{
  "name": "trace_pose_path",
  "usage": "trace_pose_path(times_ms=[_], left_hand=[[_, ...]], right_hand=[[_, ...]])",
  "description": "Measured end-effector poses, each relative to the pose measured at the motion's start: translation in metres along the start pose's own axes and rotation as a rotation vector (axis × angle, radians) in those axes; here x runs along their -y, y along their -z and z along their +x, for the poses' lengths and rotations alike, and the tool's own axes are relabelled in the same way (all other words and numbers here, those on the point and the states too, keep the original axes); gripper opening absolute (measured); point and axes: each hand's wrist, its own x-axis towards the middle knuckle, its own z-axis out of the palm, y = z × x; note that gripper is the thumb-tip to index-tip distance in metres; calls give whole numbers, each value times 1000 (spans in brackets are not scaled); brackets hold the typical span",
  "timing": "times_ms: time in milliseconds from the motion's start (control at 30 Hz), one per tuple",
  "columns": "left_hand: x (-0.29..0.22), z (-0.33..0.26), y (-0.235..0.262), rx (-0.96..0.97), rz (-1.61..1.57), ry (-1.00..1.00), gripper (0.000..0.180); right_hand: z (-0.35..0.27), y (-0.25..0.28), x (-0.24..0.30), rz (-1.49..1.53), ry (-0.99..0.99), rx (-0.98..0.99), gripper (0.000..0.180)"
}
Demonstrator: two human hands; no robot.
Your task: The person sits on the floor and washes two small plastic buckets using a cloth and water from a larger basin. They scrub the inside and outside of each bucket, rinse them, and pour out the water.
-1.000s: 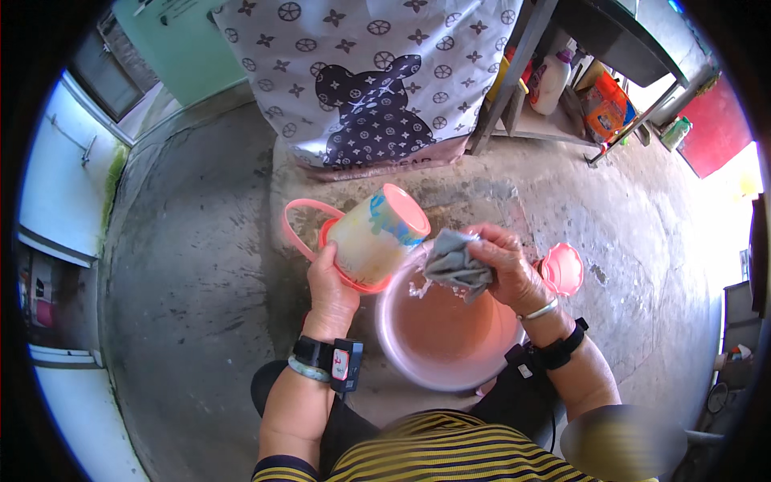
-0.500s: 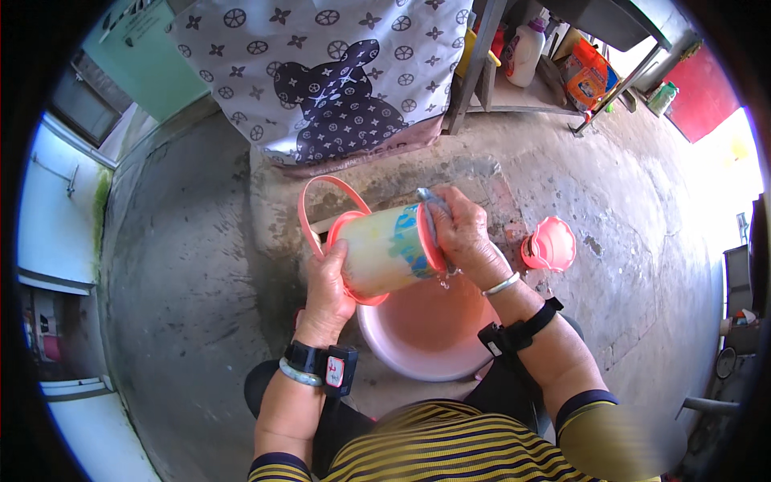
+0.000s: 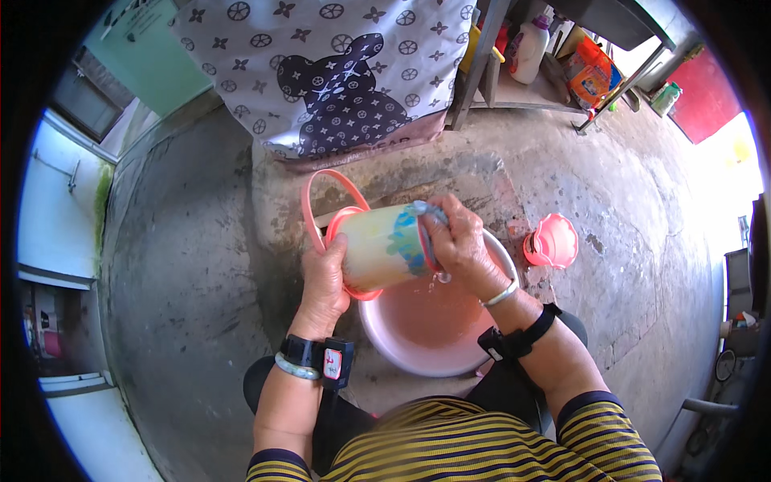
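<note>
A pale cylindrical container (image 3: 376,247) with pink rims and blue-green patches lies tilted on its side above a wide basin (image 3: 438,325) of cloudy water. My left hand (image 3: 324,277) grips its pink-rimmed end, where a pink loop handle (image 3: 337,178) sticks up. At the opposite end, my right hand (image 3: 458,245) presses a wet bluish-grey cloth (image 3: 430,211) against the rim, fingers closed on it. Water drips below that hand into the basin. The container's far underside is hidden.
A small pink scalloped bucket (image 3: 552,241) stands on the concrete floor right of the basin. Ahead hangs a white patterned cloth (image 3: 241,80) with a dark bear figure. Beside it, a low shelf (image 3: 514,96) holds a white bottle (image 3: 528,50) and an orange bag (image 3: 590,72).
My right hand has shifted slightly down and left along the container's rim with the cloth. The container and my left hand have barely moved. More of the basin's right edge shows.
</note>
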Motion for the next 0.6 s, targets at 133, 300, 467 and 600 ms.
trace_pose_path(times_ms=[133, 300, 467, 600], left_hand=[[-7, -2, 4, 72, 92, -41, 32], [-37, -6, 10, -6, 13, -177, 34], [-36, -3, 7, -15, -205, -154, 40], [-43, -8, -2, 80, -210, -174, 43]], right_hand=[[11, -5, -54, -161, -40, -71, 29], [-1, -23, -76, -108, -429, 378, 29], [-56, -74, -237, -727, -167, 782, 33], [-98, -94, -244, -1083, -327, 922, 39]])
